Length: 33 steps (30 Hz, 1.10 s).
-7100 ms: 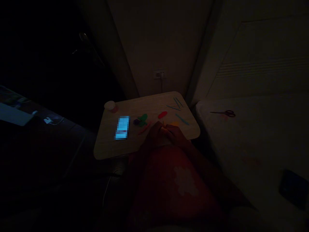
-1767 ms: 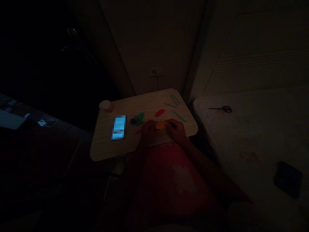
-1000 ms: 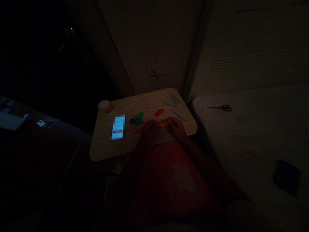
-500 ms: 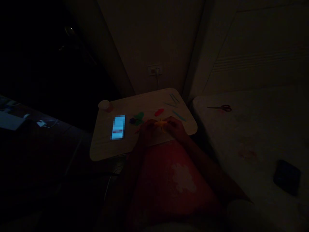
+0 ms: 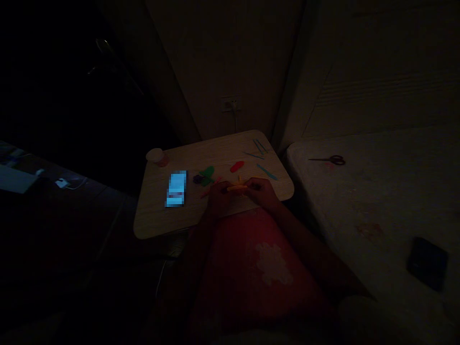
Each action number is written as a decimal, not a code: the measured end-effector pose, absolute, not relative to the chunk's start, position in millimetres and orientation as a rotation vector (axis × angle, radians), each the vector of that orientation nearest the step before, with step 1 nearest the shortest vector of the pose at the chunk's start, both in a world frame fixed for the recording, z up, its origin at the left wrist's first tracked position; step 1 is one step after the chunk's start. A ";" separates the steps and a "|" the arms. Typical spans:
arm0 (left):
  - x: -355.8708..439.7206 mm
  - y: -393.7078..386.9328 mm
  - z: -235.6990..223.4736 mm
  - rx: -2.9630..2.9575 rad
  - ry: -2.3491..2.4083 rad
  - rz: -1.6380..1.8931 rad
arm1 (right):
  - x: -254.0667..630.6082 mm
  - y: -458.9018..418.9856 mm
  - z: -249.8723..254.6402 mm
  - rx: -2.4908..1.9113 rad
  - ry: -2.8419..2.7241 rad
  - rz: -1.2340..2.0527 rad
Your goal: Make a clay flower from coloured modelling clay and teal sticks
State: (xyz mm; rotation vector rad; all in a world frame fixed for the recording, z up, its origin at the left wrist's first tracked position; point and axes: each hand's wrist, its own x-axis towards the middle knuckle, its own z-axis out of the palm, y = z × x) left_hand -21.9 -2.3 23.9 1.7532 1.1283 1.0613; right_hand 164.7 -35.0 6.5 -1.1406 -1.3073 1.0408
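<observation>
The room is very dark. My left hand [image 5: 220,197] and my right hand [image 5: 261,190] meet over the near right part of a small wooden table [image 5: 158,215]. Both pinch an orange lump of clay [image 5: 237,187], stretched into a flat strip between them. Beside my left hand lies a thin red clay strip [image 5: 209,189]. Further back sit a green clay piece [image 5: 207,174], a dark purple bit [image 5: 197,179] and a red clay piece [image 5: 236,166].
A lit phone [image 5: 177,188] lies on the table's left half, a small tub [image 5: 156,156] at its far left corner. Teal modelling sticks [image 5: 266,171] lie at the back right. Scissors [image 5: 332,160] and a dark object [image 5: 427,263] rest on the bed to the right.
The orange clay went from a rounded lump between my hands to a flatter, longer strip. My hands stayed at the same spot on the table.
</observation>
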 end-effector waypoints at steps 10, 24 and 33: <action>-12.0 -8.2 26.3 1.692 1.036 1.202 | 153.7 -42.8 15.3 -1.286 -1.366 0.459; 5.1 -23.3 38.3 0.875 0.878 1.393 | 139.8 -34.8 55.3 -1.070 -1.636 0.258; 15.9 -47.8 70.1 0.685 0.633 1.374 | 104.8 19.2 66.7 -1.240 -1.720 0.211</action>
